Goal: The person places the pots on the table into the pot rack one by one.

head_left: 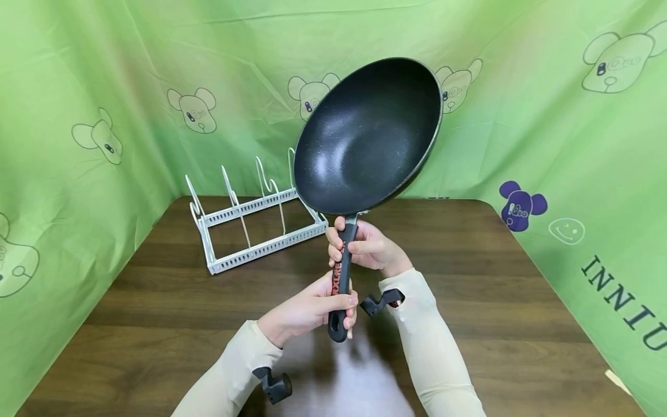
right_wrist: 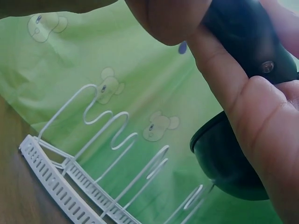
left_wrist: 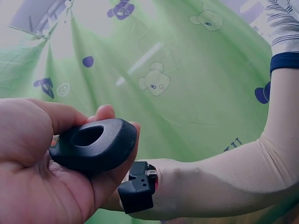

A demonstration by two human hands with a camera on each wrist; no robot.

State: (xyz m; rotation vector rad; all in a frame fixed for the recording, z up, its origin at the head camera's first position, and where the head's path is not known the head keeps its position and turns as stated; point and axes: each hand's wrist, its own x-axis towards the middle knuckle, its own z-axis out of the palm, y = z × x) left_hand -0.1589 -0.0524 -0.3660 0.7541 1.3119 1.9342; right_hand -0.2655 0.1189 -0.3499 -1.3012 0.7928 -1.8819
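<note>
Sleeves nearest me; left hand grips the handle low, right hand higher; pan raised, tilted above the table; top-heavy, I'd guess a loosened grip could let it twist and clip the rack.

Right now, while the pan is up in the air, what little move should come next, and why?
I'd probably ease the pan slightly left, toward the white rack: the left hand and right hand both grip the pan's handle, and the rack stands lower and to the left, with open gaps.
</note>
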